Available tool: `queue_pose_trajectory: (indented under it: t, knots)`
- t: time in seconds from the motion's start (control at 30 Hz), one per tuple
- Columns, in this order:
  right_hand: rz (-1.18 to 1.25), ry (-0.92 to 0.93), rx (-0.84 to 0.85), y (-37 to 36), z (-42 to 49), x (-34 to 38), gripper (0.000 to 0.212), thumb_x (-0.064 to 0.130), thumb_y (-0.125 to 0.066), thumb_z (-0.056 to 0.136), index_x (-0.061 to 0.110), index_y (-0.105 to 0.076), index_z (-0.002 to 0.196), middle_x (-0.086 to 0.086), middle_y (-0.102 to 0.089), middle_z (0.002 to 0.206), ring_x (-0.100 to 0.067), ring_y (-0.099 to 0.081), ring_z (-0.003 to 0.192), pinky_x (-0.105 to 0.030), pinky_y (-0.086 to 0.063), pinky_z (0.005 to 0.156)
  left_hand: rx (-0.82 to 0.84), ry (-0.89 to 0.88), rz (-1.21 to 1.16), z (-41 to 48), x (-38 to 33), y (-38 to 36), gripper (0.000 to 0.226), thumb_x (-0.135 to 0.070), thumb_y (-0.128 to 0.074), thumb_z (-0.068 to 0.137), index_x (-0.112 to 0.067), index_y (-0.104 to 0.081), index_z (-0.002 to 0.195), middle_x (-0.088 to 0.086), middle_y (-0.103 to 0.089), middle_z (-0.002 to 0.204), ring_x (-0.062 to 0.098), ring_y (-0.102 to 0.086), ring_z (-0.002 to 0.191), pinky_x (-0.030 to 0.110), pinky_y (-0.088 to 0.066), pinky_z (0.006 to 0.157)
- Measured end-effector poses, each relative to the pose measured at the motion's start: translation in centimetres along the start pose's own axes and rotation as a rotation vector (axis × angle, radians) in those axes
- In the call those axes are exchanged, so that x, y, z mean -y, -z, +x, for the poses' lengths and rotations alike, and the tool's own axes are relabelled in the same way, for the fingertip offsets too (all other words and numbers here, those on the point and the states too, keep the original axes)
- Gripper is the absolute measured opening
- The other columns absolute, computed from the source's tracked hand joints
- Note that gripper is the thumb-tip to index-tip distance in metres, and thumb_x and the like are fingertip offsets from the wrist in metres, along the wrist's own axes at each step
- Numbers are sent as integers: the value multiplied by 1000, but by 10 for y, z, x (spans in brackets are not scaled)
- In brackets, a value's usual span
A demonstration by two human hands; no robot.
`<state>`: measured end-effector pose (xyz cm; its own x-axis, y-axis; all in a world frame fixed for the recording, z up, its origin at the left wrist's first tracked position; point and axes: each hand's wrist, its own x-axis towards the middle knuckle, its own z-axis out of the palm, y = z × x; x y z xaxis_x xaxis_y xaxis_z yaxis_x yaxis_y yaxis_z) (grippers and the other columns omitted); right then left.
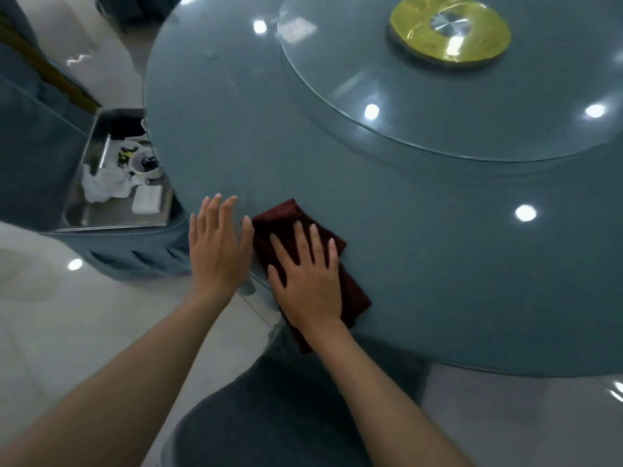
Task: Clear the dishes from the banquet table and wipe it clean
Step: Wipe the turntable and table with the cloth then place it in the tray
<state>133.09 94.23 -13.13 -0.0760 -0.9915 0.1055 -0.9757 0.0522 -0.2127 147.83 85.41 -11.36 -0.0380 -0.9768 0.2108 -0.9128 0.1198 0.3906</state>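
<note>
Shiny white floor (67, 315) runs round a big round counter (404, 247) with a smooth blue-grey glass top that shows bright spots of light. No dishes show on the part in view. They sit in a metal tray (101, 217) just beside the counter: white bowls (145, 163) with dark scraps and a crumpled white napkin (101, 183).

A dark red cloth (293, 217), soft and folded into a long shape, lies at the near edge of the counter. The right hand (306, 281) presses flat on it with its fingers spread, so its grip is open and nothing is pinched. The left hand (217, 244) is flat and open too, just beside the cloth, with its thumb at the cloth's edge. I cannot tell if it rests on the glass.

I think a few things could go wrong. The near end of the cloth seems to hang over the edge, so a pull toward the body could drop it on the floor. A flat hand does not hold the cloth, so on slick glass it could bunch up or slide out. The round glass turntable (438, 106) with the gold disc (450, 30) in its middle may spin if it is pushed from the side. Glass this shiny shows every streak and missed spot. The tray is very close, so a wide swing of the left arm could bump the bowls
</note>
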Motion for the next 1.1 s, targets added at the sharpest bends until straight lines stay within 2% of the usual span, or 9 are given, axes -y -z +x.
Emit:
queue_pose_trajectory:
  t: [0.07,0.17,0.3,0.43,0.6,0.67,0.73,0.9,1.1]
  knots:
    - [31,52,22,0,-5,2,57,55,-32,105,39,-31,159,-6,-16,172,-31,-16,158,-56,-14,125,8,8,-30,9,4,-3,49,-43,-37,108,-16,-43,149,11,-40,160,30,-26,155,53,-20,126]
    - [19,34,17,8,-16,-31,55,57,-34,105,43,-32,159,-1,-17,172,-27,-15,158,-53,-15,126,41,-24,-48,20,6,-12,49,-43,-37,109,-16,-43,149,11,-39,161,31,-26,155,54,-19,127]
    - [-80,-192,-20,29,-45,-115,57,58,-34,105,43,-29,159,-1,-19,171,-26,-17,158,-51,-17,126,102,-78,-52,32,9,-23,57,-52,-29,104,-18,-43,148,9,-38,161,29,-26,155,53,-14,128]
    - [-109,-415,-13,51,-51,-196,59,60,-26,104,41,-29,160,-3,-22,171,-28,-18,158,-54,-19,125,86,-101,-1,36,8,-27,58,-54,-28,105,-20,-41,151,8,-34,164,28,-23,156,52,-9,129]
    - [-109,-542,-48,47,16,-224,60,59,-25,103,41,-30,159,-4,-21,170,-29,-17,157,-57,-17,125,85,-316,102,40,4,-27,56,-47,-32,107,-21,-40,157,9,-34,165,29,-24,157,55,-11,128]
    - [-96,-581,-61,42,52,-221,60,58,-25,102,40,-29,160,-5,-21,170,-30,-17,157,-58,-15,125,115,-326,57,42,5,-27,57,-47,-33,107,-23,-38,158,6,-34,166,25,-23,158,56,-12,128]
    - [-92,-558,-71,34,91,-208,60,56,-26,102,39,-31,160,-7,-23,170,-32,-18,157,-59,-15,125,126,-298,31,43,7,-27,57,-47,-35,107,-23,-38,158,4,-34,166,23,-22,158,56,-13,128]
    - [-55,-353,-72,6,185,-135,58,54,-31,102,37,-37,158,-10,-29,168,-34,-21,156,-59,-15,124,152,-325,63,44,8,-26,57,-45,-36,107,-26,-35,161,2,-30,168,22,-20,159,57,-16,127]
    - [20,29,-36,-29,241,-18,57,53,-37,100,37,-43,155,-11,-31,166,-35,-26,154,-59,-17,123,200,-313,135,45,11,-28,58,-47,-31,107,-28,-31,162,2,-23,171,20,-14,160,61,-13,126]
